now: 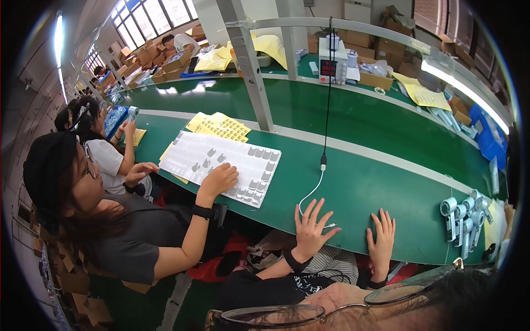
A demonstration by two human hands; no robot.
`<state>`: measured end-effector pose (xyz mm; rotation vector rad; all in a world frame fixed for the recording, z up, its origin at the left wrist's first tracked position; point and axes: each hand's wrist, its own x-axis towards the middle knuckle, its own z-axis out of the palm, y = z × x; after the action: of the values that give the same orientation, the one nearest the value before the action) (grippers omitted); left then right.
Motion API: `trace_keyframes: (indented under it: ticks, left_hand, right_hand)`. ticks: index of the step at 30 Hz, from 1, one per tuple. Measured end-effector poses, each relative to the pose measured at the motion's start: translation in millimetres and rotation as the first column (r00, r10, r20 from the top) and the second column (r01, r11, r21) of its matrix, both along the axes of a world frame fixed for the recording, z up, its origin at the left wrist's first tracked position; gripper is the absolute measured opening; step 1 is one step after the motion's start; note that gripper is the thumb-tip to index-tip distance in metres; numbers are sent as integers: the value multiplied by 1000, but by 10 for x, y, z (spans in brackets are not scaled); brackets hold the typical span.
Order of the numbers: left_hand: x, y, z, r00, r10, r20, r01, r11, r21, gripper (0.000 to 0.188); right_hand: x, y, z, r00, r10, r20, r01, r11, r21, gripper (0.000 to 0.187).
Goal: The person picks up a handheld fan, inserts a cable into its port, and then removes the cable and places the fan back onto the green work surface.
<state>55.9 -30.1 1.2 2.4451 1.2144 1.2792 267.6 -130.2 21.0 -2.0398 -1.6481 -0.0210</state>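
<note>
My left hand [313, 230] lies at the near edge of the green bench with its fingers spread, holding nothing. A thin white cable [312, 192] runs down to it from a black connector [323, 160] on a hanging black cord. The cable passes behind my fingers, and its small plug [330, 225] shows beside my thumb. To the right, my right hand [381, 236] rests open on the bench edge, fingers apart and nothing in them. Several light-blue handheld fans [466, 218] lie in a cluster at the far right, apart from my right hand.
At my left a co-worker's hand [221, 179] touches a white sheet of grey stickers [187, 151]. Yellow sticker sheets [223, 126] lie behind it. A metal post [251, 71] rises from the bench. Beyond the belt [359, 116] stands a box with a red display [328, 69].
</note>
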Motion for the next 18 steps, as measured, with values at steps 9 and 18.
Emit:
trace_keyframes:
  ticks: [9,18]
  left_hand:
    - [-23,26,-31,997,-81,14,82,995,-49,17]
    - [12,22,-49,994,-40,104,47,997,-60,8]
  right_hand:
    - [-2,14,9,1000,7,5,-7,1000,-8,45]
    - [-8,10,11,1000,-3,13,3,1000,-18,45]
